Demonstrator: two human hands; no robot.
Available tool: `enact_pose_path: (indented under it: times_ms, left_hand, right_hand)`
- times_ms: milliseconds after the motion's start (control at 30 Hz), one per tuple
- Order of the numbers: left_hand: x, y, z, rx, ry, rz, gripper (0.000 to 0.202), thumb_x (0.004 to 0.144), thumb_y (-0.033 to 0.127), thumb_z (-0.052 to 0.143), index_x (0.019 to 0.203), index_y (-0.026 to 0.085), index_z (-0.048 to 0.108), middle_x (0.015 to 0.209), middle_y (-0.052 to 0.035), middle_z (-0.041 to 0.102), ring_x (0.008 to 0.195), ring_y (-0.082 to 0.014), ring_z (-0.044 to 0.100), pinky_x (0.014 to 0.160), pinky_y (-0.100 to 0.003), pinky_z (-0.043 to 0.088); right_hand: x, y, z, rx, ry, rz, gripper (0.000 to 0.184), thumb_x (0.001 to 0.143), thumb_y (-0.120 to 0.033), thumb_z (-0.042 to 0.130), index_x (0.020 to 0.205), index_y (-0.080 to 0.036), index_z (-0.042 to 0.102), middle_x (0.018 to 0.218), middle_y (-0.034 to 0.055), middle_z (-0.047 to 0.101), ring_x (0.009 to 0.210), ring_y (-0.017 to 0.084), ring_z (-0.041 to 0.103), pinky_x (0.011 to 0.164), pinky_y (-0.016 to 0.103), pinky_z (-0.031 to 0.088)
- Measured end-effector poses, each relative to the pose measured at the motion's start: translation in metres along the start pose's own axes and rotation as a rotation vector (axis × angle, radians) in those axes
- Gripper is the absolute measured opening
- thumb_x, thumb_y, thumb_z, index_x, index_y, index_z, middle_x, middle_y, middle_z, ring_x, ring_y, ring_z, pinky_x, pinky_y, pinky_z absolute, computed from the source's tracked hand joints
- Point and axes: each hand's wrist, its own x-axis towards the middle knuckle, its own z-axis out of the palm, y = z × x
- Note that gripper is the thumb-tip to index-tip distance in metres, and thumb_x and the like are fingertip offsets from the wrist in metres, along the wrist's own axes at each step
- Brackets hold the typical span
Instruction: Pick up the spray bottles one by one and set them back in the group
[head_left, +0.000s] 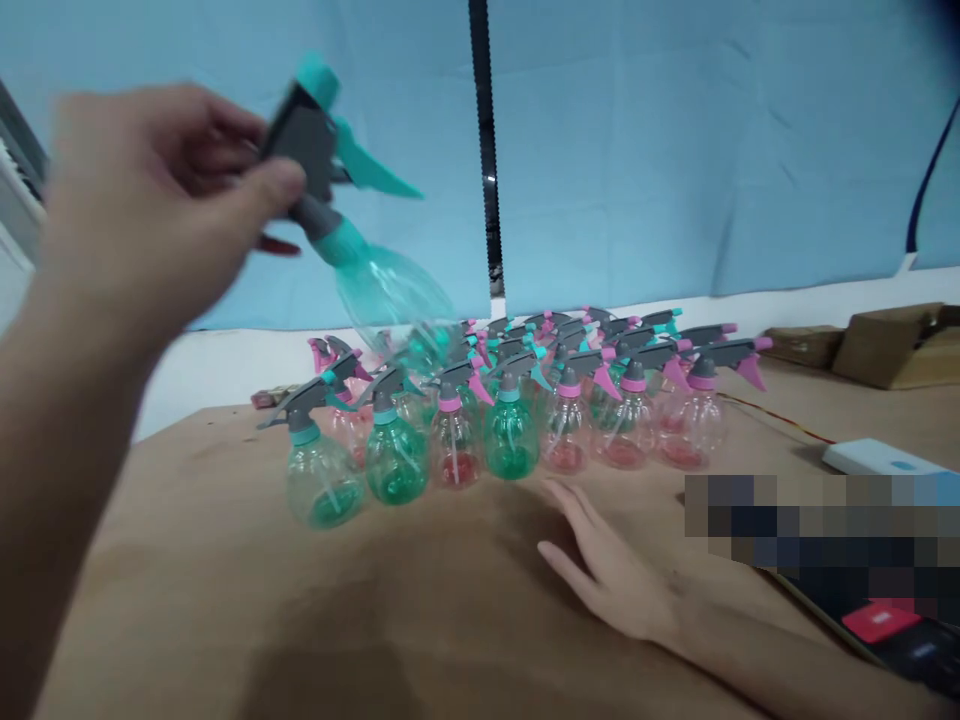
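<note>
Teal spray bottle (360,220), clear green body, tilted & blurred; left hand (161,210) raised, clamped on its grey head; right hand (615,570) flat, fingers apart on table (225,600).

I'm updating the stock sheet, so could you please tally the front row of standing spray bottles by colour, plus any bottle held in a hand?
Green-tinted bottles standing in the front row: 3
Pink-tinted bottles standing in the front row: 4
Teal bottle held up by the left hand: 1
Total: 8
The rows behind are too crowded to count.

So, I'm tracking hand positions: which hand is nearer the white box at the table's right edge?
Right. The right hand rests flat on the table, left of the white box; the left hand is raised far left, holding a spray bottle.
</note>
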Motion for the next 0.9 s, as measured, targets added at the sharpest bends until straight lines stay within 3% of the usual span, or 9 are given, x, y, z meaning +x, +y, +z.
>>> enact_pose_path:
  times_ms: [33,100,200,300,500,667,800,900]
  left_hand:
    - [-0.015,0.013,0.007,-0.238,0.093,-0.002,0.052,0.083,0.043,0.042,0.117,0.005,0.048,0.103,-0.0063,0.063,0.088,-0.0232,0.061,0.068,-0.029,0.045]
    - [-0.041,0.036,0.029,-0.406,-0.025,-0.047,0.033,0.079,0.036,0.052,0.097,0.01,0.06,0.078,-0.0018,0.068,0.067,-0.0145,0.063,0.063,-0.027,0.049]
    - [-0.068,0.057,0.069,-0.483,-0.263,-0.087,0.023,0.079,0.031,0.053,0.092,0.014,0.062,0.083,-0.0027,0.069,0.071,-0.0153,0.065,0.066,-0.027,0.051]
    - [-0.08,0.061,0.099,-0.483,-0.348,-0.053,0.022,0.08,0.032,0.052,0.094,0.018,0.061,0.086,-0.0033,0.07,0.078,-0.0184,0.065,0.068,-0.029,0.051]
    - [-0.093,0.06,0.119,-0.541,-0.322,-0.053,0.022,0.081,0.035,0.053,0.095,0.02,0.061,0.079,-0.0017,0.069,0.073,-0.0188,0.065,0.067,-0.03,0.049]
    - [-0.106,0.064,0.142,-0.809,-0.271,-0.144,0.03,0.075,0.035,0.063,0.099,0.019,0.057,0.087,-0.002,0.064,0.074,-0.0164,0.06,0.064,-0.028,0.049]
    - [-0.112,0.061,0.163,-1.02,-0.255,-0.151,0.041,0.067,0.033,0.07,0.103,0.019,0.054,0.094,-0.0031,0.061,0.086,-0.0187,0.058,0.072,-0.03,0.048]
    - [-0.11,0.055,0.17,-1.14,-0.355,-0.16,0.062,0.06,0.032,0.076,0.115,0.023,0.049,0.11,-0.0067,0.057,0.095,-0.023,0.056,0.074,-0.033,0.048]
  right_hand:
    - [-0.001,0.001,-0.001,0.028,0.036,-0.005,0.054,0.093,-0.037,0.033,0.139,-0.021,0.01,0.143,0.0137,0.026,0.131,0.023,0.027,0.104,0.046,0.03]
    - [-0.002,0.003,-0.003,0.074,0.073,-0.04,0.058,0.093,-0.036,0.034,0.14,-0.022,0.004,0.146,0.013,0.019,0.134,0.022,0.018,0.107,0.047,0.024]
    - [-0.002,0.005,-0.003,0.124,0.036,-0.096,0.07,0.089,-0.038,0.042,0.14,-0.022,-0.003,0.148,0.0137,0.013,0.135,0.024,0.014,0.107,0.05,0.022]
    - [-0.001,0.007,0.001,0.157,-0.01,-0.103,0.081,0.084,-0.039,0.051,0.141,-0.022,-0.003,0.148,0.0132,0.016,0.134,0.024,0.018,0.106,0.049,0.023]
    - [0.003,0.011,0.007,0.149,-0.048,-0.078,0.083,0.08,-0.04,0.057,0.142,-0.023,0.006,0.146,0.0115,0.023,0.131,0.025,0.026,0.105,0.049,0.026]
    - [0.003,0.01,0.006,0.138,-0.058,-0.072,0.079,0.082,-0.04,0.055,0.142,-0.021,0.006,0.145,0.0118,0.026,0.129,0.025,0.031,0.104,0.048,0.029]
    - [0.003,0.009,0.004,0.118,-0.089,-0.072,0.076,0.083,-0.04,0.053,0.142,-0.02,0.009,0.144,0.0123,0.028,0.128,0.026,0.032,0.104,0.047,0.03]
    - [0.004,0.009,0.003,0.088,-0.114,-0.075,0.076,0.084,-0.042,0.051,0.143,-0.02,0.008,0.145,0.0122,0.025,0.13,0.026,0.029,0.104,0.047,0.029]
